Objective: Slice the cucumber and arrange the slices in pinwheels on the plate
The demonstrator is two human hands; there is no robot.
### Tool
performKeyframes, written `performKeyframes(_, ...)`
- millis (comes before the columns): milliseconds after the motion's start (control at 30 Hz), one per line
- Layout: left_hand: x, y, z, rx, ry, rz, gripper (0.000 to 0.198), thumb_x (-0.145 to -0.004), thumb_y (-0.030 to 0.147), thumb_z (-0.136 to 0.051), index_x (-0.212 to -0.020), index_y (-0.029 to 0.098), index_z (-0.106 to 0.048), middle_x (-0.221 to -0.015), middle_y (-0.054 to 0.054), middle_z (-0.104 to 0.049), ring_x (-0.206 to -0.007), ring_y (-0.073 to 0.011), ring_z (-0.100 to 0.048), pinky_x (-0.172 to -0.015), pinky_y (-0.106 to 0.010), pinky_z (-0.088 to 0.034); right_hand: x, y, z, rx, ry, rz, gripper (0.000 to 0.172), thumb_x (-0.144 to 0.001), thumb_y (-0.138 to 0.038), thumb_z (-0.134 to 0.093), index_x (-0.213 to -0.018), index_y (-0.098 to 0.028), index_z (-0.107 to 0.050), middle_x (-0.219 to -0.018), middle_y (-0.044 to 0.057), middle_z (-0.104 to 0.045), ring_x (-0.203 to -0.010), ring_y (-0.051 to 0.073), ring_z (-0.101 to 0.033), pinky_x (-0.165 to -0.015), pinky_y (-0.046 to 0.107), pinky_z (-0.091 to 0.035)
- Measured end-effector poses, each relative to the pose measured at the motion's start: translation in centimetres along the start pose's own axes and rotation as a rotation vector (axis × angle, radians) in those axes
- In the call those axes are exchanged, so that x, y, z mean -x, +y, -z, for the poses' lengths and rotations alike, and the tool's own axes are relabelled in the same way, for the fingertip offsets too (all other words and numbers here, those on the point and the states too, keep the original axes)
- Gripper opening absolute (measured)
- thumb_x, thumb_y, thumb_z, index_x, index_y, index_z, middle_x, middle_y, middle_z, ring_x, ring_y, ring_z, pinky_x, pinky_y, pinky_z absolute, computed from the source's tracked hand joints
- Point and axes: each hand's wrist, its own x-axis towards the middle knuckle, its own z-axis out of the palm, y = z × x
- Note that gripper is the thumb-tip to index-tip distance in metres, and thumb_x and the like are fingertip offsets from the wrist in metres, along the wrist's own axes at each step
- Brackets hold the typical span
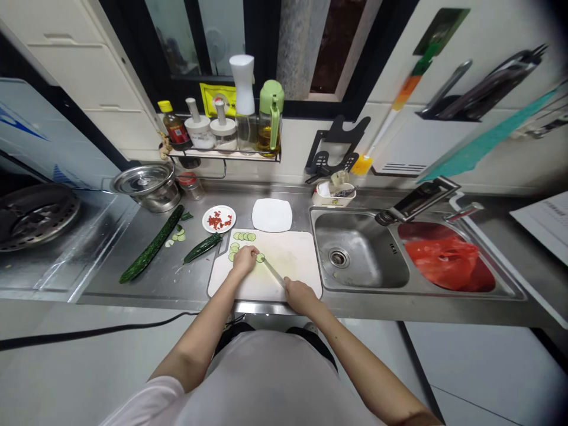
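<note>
My right hand (302, 296) is closed around the handle of a knife (274, 273), its blade slanting up and left over the white cutting board (295, 251). By the knife's tip lies a cucumber slice (260, 258), right beside the fingertips of my left hand (245, 260). Those left fingers are pinched together; whatever is between them is hidden. Several slices show just left of that hand, and a row of cucumber slices (244, 236) lies along the board's far edge. A cut cucumber piece (202, 248) rests left of the board.
Behind the board stand a plate of chopped red pieces (206, 225) and a white square plate (272, 215). Further left are a long cucumber (153, 244) and a lidded steel pot (162, 195). A double sink (361, 289) holding a red bag (444, 260) adjoins on the right.
</note>
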Motion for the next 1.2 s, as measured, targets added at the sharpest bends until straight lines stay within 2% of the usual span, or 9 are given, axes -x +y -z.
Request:
performKeyframes(433,0.0,-0.1,0.0,0.003,0.000,0.002,0.026,-0.083,0.017,-0.052,-0.098,0.023,-0.072,-0.106,-0.005,-0.072,-0.100,-0.0202,-0.062,-0.086,-0.029,-0.044,-1.1,-0.8,0.8,-0.006,-0.009,-0.005,0.032,-0.094,-0.017,-0.032,-0.119,-0.015,-0.052,-0.106,0.017,-0.068,-0.099,0.026,-0.065,-0.074,0.033,-0.046)
performKeyframes(767,0.1,-0.1,-0.1,-0.025,0.012,0.002,0.026,-0.085,0.018,-0.050,-0.098,0.024,-0.072,-0.107,-0.005,-0.071,-0.100,-0.0212,-0.062,-0.085,-0.030,-0.044,-0.9,-1.1,1.0,-0.008,-0.006,0.009,0.033,-0.093,-0.015,-0.033,-0.120,-0.013,-0.052,-0.108,0.018,-0.067,-0.100,0.027,-0.065,-0.072,0.032,-0.045)
performKeyframes(1033,0.9,0.4,-0.6,-0.097,0.053,0.022,0.020,-0.083,0.026,-0.059,-0.101,0.022,-0.065,-0.107,-0.008,-0.067,-0.102,-0.0227,-0.060,-0.086,-0.031,-0.043,-0.5,-0.5,0.1,-0.021,0.005,0.001,0.032,-0.094,-0.017,-0.031,-0.118,-0.014,-0.052,-0.107,0.019,-0.067,-0.099,0.028,-0.065,-0.072,0.033,-0.044)
performKeyframes(1200,1.1,1.0,-0.6,-0.085,0.045,0.046,0.015,-0.082,0.020,-0.057,-0.096,0.022,-0.064,-0.104,-0.007,-0.069,-0.100,-0.0215,-0.061,-0.086,-0.030,-0.042,0.1,0.0,-0.6,-0.030,-0.007,-0.016,0.030,-0.093,-0.017,-0.033,-0.117,-0.015,-0.052,-0.106,0.018,-0.067,-0.097,0.028,-0.065,-0.070,0.033,-0.044)
